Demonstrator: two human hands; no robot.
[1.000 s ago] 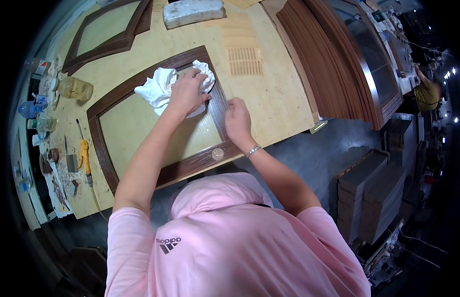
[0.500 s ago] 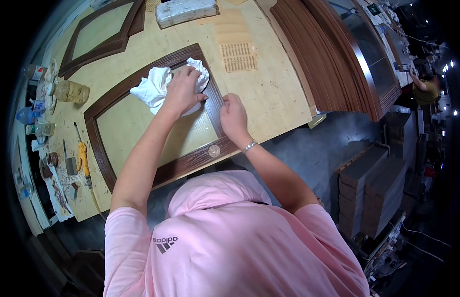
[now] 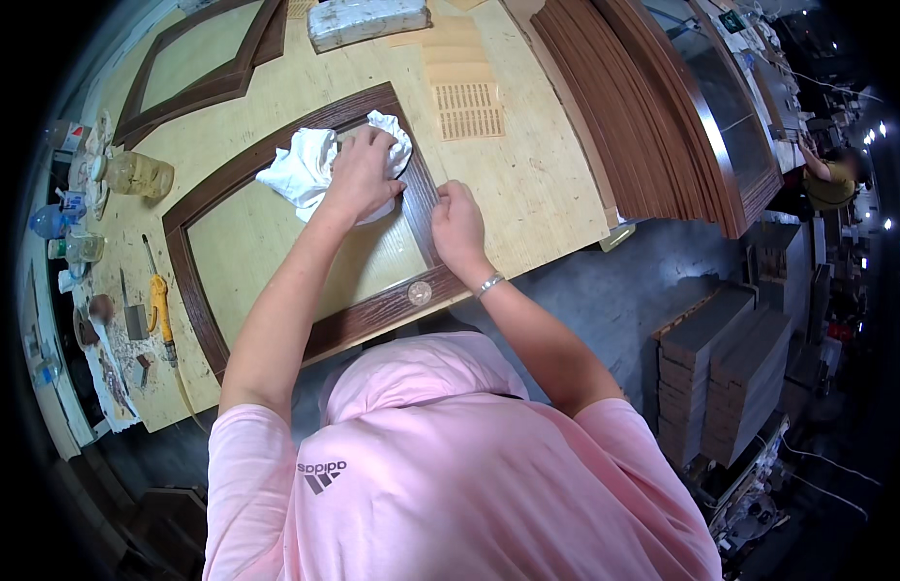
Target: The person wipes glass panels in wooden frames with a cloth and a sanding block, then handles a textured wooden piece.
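Observation:
A dark brown wooden frame lies flat on the pale workbench. My left hand presses a crumpled white cloth onto the frame's far right corner. My right hand rests on the frame's right rail, fingers curled over its edge. A small round silver disc sits on the frame's near rail, close to my right wrist, which wears a bracelet.
A second brown frame lies at the far left. Bottles and a jar, a yellow-handled tool and scraps line the left edge. Stacked brown mouldings fill the right; a grey block lies beyond. Another person stands at far right.
My left hand with the cloth has shifted slightly along the frame's corner. My right hand stays on the right rail.

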